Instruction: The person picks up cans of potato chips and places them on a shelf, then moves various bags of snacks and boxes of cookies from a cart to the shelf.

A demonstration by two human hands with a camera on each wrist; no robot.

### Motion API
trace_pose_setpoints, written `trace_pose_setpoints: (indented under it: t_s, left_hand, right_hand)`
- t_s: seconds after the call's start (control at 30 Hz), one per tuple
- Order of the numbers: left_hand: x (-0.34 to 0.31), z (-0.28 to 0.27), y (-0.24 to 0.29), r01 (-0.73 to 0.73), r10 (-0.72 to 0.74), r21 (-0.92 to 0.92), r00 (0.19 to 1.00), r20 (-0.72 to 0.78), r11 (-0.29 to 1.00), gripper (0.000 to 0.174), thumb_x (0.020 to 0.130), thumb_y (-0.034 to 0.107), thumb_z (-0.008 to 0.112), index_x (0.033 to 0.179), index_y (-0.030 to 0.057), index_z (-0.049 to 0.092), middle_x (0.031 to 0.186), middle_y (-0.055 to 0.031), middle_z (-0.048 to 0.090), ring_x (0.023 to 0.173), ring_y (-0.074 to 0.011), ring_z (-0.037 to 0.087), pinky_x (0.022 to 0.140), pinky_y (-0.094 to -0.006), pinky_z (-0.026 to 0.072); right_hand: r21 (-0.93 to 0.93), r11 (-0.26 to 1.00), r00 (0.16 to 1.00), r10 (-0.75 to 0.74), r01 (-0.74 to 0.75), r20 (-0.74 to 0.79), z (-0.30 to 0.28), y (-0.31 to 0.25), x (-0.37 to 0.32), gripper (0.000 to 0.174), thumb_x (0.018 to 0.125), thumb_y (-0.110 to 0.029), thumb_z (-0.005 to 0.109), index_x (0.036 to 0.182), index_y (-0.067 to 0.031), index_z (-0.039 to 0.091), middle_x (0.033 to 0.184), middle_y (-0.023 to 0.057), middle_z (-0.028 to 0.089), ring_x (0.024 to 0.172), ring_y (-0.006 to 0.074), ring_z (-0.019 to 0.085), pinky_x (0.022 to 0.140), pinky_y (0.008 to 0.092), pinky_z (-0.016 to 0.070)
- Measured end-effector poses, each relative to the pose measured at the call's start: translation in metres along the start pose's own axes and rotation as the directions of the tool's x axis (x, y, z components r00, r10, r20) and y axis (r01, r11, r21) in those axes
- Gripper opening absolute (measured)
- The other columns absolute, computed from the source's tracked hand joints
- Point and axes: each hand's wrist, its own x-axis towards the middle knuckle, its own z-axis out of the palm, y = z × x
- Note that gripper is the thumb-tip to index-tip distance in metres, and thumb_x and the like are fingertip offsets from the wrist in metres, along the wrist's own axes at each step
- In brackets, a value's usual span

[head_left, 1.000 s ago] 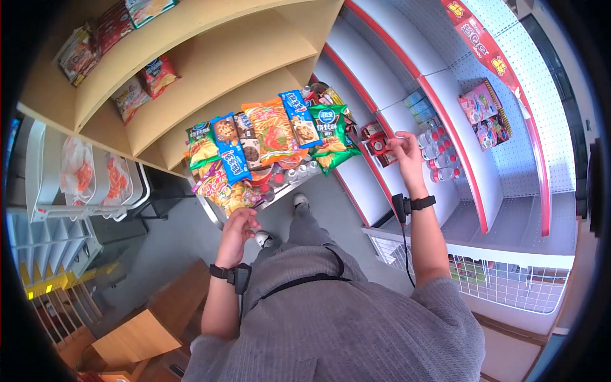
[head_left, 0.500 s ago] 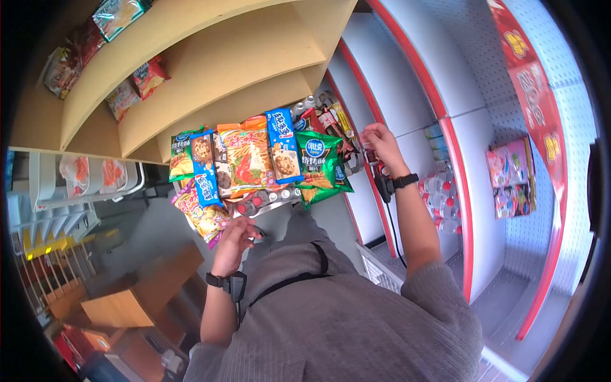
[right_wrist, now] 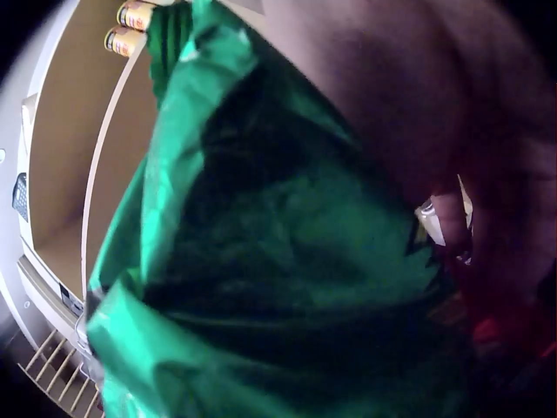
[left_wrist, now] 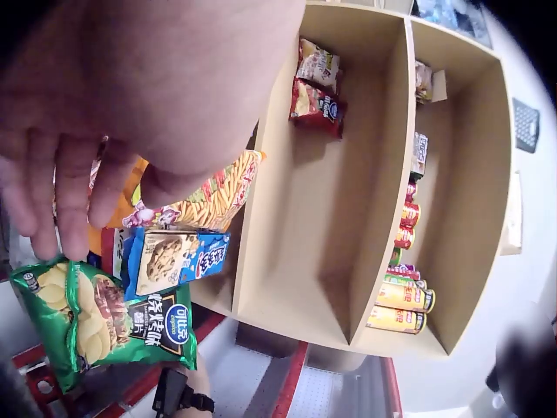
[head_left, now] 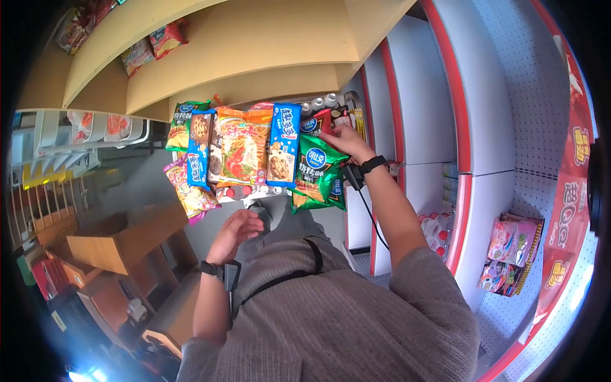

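My left hand (head_left: 237, 230) hovers just in front of a piled cart, fingers relaxed and holding nothing. My right hand (head_left: 348, 141) reaches into the pile's right side, its fingertips at a red chip bag (head_left: 316, 124). Whether they pinch it, I cannot tell. Below that hand hangs a green chip bag (head_left: 318, 178), which fills much of the right wrist view. Left of it stand a blue cookie pack (head_left: 284, 143), an orange noodle snack bag (head_left: 240, 143) and another blue cookie pack (head_left: 200, 153). A second green chip bag (head_left: 181, 127) and a purple-yellow snack bag (head_left: 189, 194) lie at the left end.
Wooden shelves (head_left: 254, 44) rise behind the cart, holding a few snack bags (head_left: 168, 38). White shelves with red edges (head_left: 455, 108) stand to the right, with red-capped bottles (head_left: 436, 229) and pink packets (head_left: 512, 242). A wooden desk (head_left: 102, 248) is at the left.
My right hand has moved from the white shelf leftward to the red chip bag in the cart. The view has turned right. My left hand stays near the cart's front.
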Motion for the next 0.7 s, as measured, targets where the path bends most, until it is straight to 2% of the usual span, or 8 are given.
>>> trace_pose_setpoints:
  t_s: [0.13, 0.27, 0.33, 0.37, 0.47, 0.5, 0.6, 0.7]
  left_hand:
    - [-0.001, 0.006, -0.005, -0.022, 0.023, -0.055, 0.999, 0.028, 0.998, 0.032, 0.113, 0.029, 0.045, 0.128, 0.0044, 0.060, 0.117, -0.0104, 0.071, 0.110, -0.0208, 0.070, 0.097, -0.0342, 0.0530]
    - [0.003, 0.011, -0.008, -0.005, 0.005, -0.044, 1.000, -0.005, 0.999, 0.033, 0.113, 0.029, 0.045, 0.128, 0.0040, 0.060, 0.117, -0.0109, 0.071, 0.110, -0.0214, 0.069, 0.098, -0.0347, 0.0530]
    - [0.005, 0.015, -0.007, 0.006, -0.006, -0.039, 1.000, -0.012, 0.999, 0.033, 0.113, 0.029, 0.046, 0.128, 0.0040, 0.060, 0.117, -0.0109, 0.071, 0.110, -0.0212, 0.070, 0.098, -0.0346, 0.0530]
    - [0.007, 0.017, -0.005, 0.011, -0.012, -0.034, 1.000, -0.015, 0.999, 0.032, 0.112, 0.029, 0.046, 0.128, 0.0041, 0.060, 0.117, -0.0108, 0.071, 0.110, -0.0211, 0.070, 0.098, -0.0344, 0.0530]
    - [0.012, 0.031, 0.003, 0.049, -0.049, 0.007, 0.998, 0.034, 0.999, 0.033, 0.112, 0.030, 0.047, 0.127, 0.0042, 0.061, 0.117, -0.0106, 0.072, 0.110, -0.0204, 0.070, 0.098, -0.0344, 0.0528]
    - [0.014, 0.033, 0.003, 0.050, -0.050, 0.008, 0.998, 0.034, 0.999, 0.033, 0.112, 0.030, 0.047, 0.127, 0.0042, 0.061, 0.117, -0.0106, 0.072, 0.110, -0.0204, 0.070, 0.098, -0.0344, 0.0528]
    - [0.023, 0.033, 0.002, 0.058, -0.059, 0.009, 0.994, 0.094, 0.998, 0.033, 0.113, 0.031, 0.047, 0.127, 0.0045, 0.061, 0.117, -0.0102, 0.072, 0.110, -0.0197, 0.070, 0.098, -0.0341, 0.0528]
    - [0.030, 0.024, -0.001, 0.054, -0.057, 0.037, 0.994, 0.090, 0.998, 0.035, 0.112, 0.033, 0.047, 0.127, 0.0044, 0.061, 0.116, -0.0116, 0.072, 0.111, -0.0216, 0.070, 0.098, -0.0367, 0.0535]
  right_hand:
    - [0.203, 0.977, 0.994, 0.050, -0.069, 0.100, 0.004, 0.001, -0.003, 0.050, 0.090, -0.043, 0.082, 0.111, 0.0025, 0.075, 0.097, 0.0112, 0.079, 0.088, 0.0175, 0.075, 0.079, 0.0310, 0.0568]
    - [0.221, 0.973, 0.991, 0.046, -0.073, 0.123, 0.001, 0.007, 0.001, 0.047, 0.090, -0.034, 0.083, 0.117, 0.0023, 0.073, 0.101, 0.0110, 0.078, 0.091, 0.0176, 0.075, 0.081, 0.0313, 0.0577]
    - [0.366, 0.930, 0.998, -0.044, 0.026, 0.040, 0.004, 0.015, 0.004, 0.044, 0.090, -0.026, 0.083, 0.122, 0.0022, 0.070, 0.108, 0.0112, 0.077, 0.094, 0.0173, 0.074, 0.083, 0.0316, 0.0587]
    - [0.404, 0.915, 0.998, -0.021, -0.007, 0.064, 0.001, 0.021, 0.004, 0.046, 0.090, -0.020, 0.083, 0.126, 0.0031, 0.067, 0.114, 0.0114, 0.076, 0.097, 0.0169, 0.074, 0.085, 0.0320, 0.0594]
    - [0.522, 0.849, 0.997, -0.064, 0.078, -0.045, -0.007, 0.020, -0.004, 0.051, 0.089, -0.019, 0.084, 0.130, 0.0037, 0.064, 0.116, 0.0111, 0.075, 0.097, 0.0170, 0.074, 0.085, 0.0314, 0.0595]
    - [0.592, 0.805, 0.999, -0.022, 0.039, -0.035, -0.014, 0.013, -0.011, 0.054, 0.090, -0.019, 0.085, 0.133, 0.0032, 0.062, 0.117, 0.0111, 0.075, 0.099, 0.0173, 0.074, 0.087, 0.0323, 0.0593]
    - [0.630, 0.769, 0.985, 0.004, 0.108, -0.174, -0.018, 0.018, -0.011, 0.058, 0.084, -0.024, 0.089, 0.130, 0.0015, 0.064, 0.115, 0.0110, 0.076, 0.102, 0.0189, 0.073, 0.090, 0.0330, 0.0568]
    - [0.570, 0.815, 0.973, 0.034, 0.105, -0.228, -0.034, 0.010, -0.019, 0.057, 0.084, -0.024, 0.089, 0.129, 0.0016, 0.064, 0.115, 0.0117, 0.075, 0.101, 0.0187, 0.073, 0.089, 0.0329, 0.0572]
